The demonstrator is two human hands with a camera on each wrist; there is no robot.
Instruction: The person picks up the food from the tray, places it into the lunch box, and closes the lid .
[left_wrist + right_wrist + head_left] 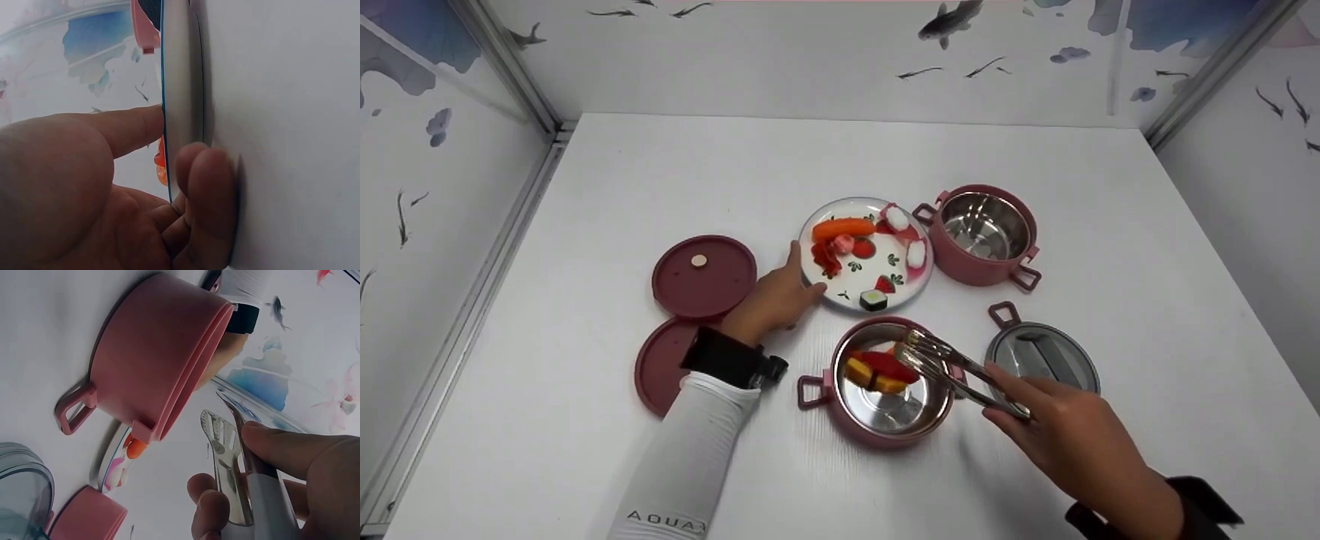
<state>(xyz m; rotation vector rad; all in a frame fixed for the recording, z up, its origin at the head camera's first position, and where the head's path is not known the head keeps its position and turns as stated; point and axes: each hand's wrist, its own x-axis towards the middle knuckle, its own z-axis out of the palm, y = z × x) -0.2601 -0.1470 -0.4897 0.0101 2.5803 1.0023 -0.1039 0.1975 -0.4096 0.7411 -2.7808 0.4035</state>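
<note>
My left hand [780, 300] pinches the near-left rim of a round plate [855, 286]. In the left wrist view its thumb lies on the rim and its fingers curl at the underside. On the plate are a toy carrot [844, 229], a sushi roll [874, 300], red pieces and white-and-pink pieces. My right hand [1072, 431] grips metal tongs [971, 379], their tips over the front pink pot [885, 439]. Nothing shows between the tips in the right wrist view [228, 422]. Inside that pot lie a yellow piece with a dark band [877, 377] and a red piece.
A second pink pot [979, 262] with a bare steel inside stands right of the plate. A clear-topped lid [1054, 352] with a handle lies near my right hand. Two dark red lids [705, 289] lie at the left, one partly under my left wrist. Patterned walls border the table.
</note>
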